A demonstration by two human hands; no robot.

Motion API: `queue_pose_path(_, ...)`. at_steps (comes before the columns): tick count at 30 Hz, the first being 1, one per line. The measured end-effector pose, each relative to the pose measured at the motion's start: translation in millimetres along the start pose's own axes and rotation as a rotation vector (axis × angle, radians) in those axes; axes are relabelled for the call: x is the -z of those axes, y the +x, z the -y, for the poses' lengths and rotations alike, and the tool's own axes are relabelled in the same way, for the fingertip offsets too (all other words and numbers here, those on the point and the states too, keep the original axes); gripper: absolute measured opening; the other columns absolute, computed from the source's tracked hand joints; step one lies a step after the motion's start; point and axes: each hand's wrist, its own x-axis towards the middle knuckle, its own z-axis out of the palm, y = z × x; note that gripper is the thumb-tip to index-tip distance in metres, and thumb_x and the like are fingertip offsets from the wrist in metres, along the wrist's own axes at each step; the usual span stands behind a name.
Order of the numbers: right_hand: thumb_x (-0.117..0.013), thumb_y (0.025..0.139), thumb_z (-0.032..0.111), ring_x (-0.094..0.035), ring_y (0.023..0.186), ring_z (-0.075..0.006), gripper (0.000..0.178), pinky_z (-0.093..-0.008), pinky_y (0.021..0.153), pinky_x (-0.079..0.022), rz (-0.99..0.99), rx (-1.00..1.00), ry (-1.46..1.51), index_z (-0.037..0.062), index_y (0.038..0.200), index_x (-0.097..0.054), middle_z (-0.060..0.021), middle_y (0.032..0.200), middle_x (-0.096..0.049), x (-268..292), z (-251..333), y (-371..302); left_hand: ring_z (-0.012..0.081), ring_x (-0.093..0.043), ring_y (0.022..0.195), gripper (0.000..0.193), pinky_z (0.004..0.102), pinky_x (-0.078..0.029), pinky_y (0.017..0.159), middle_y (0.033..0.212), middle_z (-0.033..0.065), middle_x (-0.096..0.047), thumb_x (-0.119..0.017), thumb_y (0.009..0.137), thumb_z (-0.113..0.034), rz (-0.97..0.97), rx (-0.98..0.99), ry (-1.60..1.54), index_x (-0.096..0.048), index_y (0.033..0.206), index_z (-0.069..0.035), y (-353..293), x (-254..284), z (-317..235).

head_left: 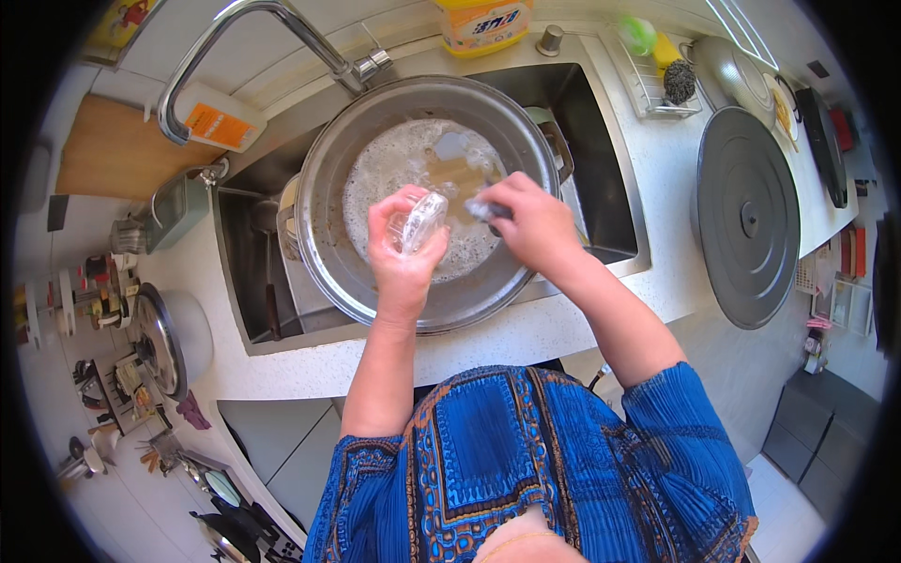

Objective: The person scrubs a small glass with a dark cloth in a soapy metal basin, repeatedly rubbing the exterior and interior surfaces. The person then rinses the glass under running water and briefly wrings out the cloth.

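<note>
A clear glass cup [427,221] is gripped in my left hand [402,265], tilted above a large metal basin [324,159]. Close to its right, my right hand [533,223] pinches a small grey-white and dark wad [481,209], blurred so that its kind cannot be made out. A small gap separates the wad from the cup. Cloudy, foamy water [375,183] fills the bottom of the basin. Below the surface, between my hands, a pale shape [452,145] shows faintly.
The basin rests across a dark sink [608,178] under a chrome faucet [352,75]. A long-handled utensil [271,305] stands in the sink's left part. To the right lie a large dark lid [741,253] and a wire rack [648,94] with a scourer [679,83]. A yellow detergent jug [483,28] stands behind.
</note>
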Motion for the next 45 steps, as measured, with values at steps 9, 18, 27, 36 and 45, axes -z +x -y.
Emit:
queue_pose_path(9,-0.068,0.074,0.005,-0.061,0.089,-0.0246,0.027,-0.0311,0.079,-0.049,-0.041,0.218,0.492,0.0121,0.100,-0.066,-0.0065,0.094,-0.060,15,21,7,0.0187,-0.053,0.103,0.044,0.0323,-0.045,0.091,0.111,0.0112,-0.054,-0.065,0.068,0.013,-0.035,0.030,0.015,-0.047,0.101,-0.009,-4,-6,-1)
queue_pose_path(18,-0.066,0.076,0.014,-0.061,0.086,-0.0291,0.022,-0.0373,0.075,-0.049,0.153,0.092,0.629,0.0155,0.098,-0.066,-0.0069,0.090,-0.061,1,16,6,0.0188,-0.053,0.103,0.045,0.0320,-0.044,0.090,0.108,0.0109,-0.055,-0.066,0.067,0.013,-0.036,0.016,0.062,-0.047,0.102,-0.008,-9,-5,10)
queue_pose_path(27,-0.065,0.075,0.013,-0.061,0.087,-0.0295,0.025,-0.0352,0.078,-0.048,0.133,0.074,0.518,0.0104,0.100,-0.067,-0.0114,0.091,-0.063,1,25,8,0.0203,-0.054,0.104,0.044,0.0321,-0.044,0.091,0.112,0.0111,-0.055,-0.067,0.069,0.010,-0.052,-0.008,0.220,-0.047,0.104,-0.008,-6,-3,20)
queue_pose_path(36,-0.054,0.084,0.008,-0.058,0.083,-0.0079,0.025,-0.0232,0.075,-0.048,0.109,-0.272,1.051,0.0031,0.108,-0.060,-0.0037,0.094,-0.063,19,1,3,0.0324,-0.062,0.095,0.041,0.0433,-0.056,0.078,0.120,0.0166,-0.054,-0.066,0.085,-0.030,-0.046,0.392,-0.714,-0.047,0.119,-0.014,2,8,-13)
queue_pose_path(45,-0.060,0.082,0.007,-0.058,0.092,-0.0142,0.024,-0.0275,0.083,-0.046,0.053,-0.021,0.920,0.0029,0.105,-0.063,-0.0055,0.099,-0.063,13,15,5,0.0276,-0.063,0.088,0.043,0.0381,-0.054,0.071,0.104,0.0109,-0.063,-0.051,0.091,-0.049,-0.078,0.585,-0.710,-0.053,0.115,-0.013,-2,0,-6)
